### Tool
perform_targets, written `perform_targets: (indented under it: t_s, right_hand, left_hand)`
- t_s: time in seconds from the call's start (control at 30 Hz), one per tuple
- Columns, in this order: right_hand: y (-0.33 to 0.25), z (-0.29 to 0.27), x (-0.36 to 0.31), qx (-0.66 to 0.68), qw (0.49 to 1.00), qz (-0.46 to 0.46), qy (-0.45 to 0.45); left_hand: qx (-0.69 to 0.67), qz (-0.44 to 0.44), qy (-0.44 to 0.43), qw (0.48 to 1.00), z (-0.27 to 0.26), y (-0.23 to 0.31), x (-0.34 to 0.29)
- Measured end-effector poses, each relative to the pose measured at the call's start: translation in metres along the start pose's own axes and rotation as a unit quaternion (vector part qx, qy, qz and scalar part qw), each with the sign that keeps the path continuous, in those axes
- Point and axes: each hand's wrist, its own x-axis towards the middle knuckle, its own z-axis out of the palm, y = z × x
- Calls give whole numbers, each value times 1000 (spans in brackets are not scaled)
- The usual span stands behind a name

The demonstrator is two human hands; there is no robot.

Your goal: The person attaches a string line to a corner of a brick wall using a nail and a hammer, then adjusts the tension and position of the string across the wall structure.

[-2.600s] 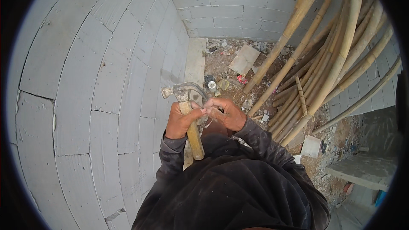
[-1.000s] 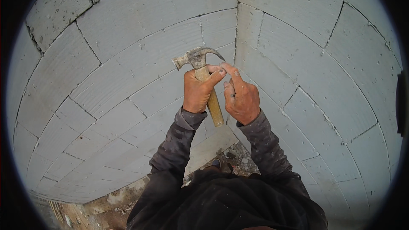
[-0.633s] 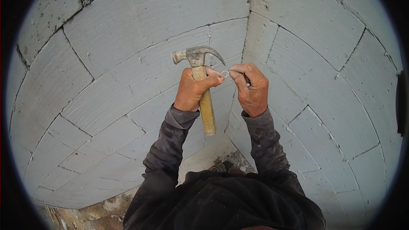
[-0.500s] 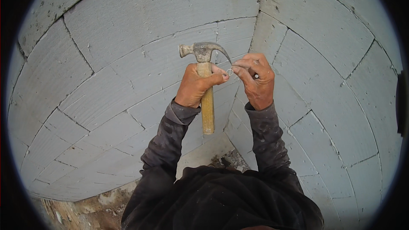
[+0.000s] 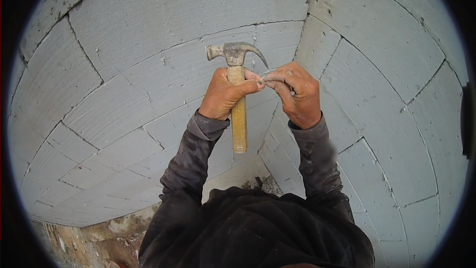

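Note:
My left hand (image 5: 223, 93) is closed around the upper wooden handle of a claw hammer (image 5: 239, 114), whose worn steel head is uppermost and whose claw curves to the right. The thumb and fingertips of that hand also pinch one end of a thin pale strand (image 5: 265, 75); whether it is string or wire I cannot tell. On its right, my right hand (image 5: 300, 94) is closed, thumb and forefinger pinching the strand close to the left fingertips. A small light-coloured round end, like a nail head (image 5: 292, 93), shows between its curled fingers; the rest is hidden.
Two walls of large pale grey blocks (image 5: 124, 114) meet in a corner (image 5: 303, 34) ahead of me. Thin dark joints run between the blocks. Low down lie rubble (image 5: 270, 186) by the corner and rough, dirty ground (image 5: 119, 240) at lower left.
My fingertips have come closer together, and the small loop of strand between them has been drawn narrower. The hammer has shifted slightly up and left in view, still in my left hand.

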Motion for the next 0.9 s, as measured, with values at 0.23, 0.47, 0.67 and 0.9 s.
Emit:
perform_targets:
  t_s: [0.23,0.47,0.67,0.9]
  right_hand:
    - [20,-29,11,31,990,139,25]
    - [19,-46,20,119,974,193,21]
    - [30,-53,29,141,975,170,34]
    - [25,-59,27,120,977,139,108]
  left_hand:
    - [-7,34,-9,999,8,13,13]
    - [-5,37,-26,999,18,20,29]
    - [-84,31,-49,995,32,17,44]
    - [-106,50,17,993,56,32,52]
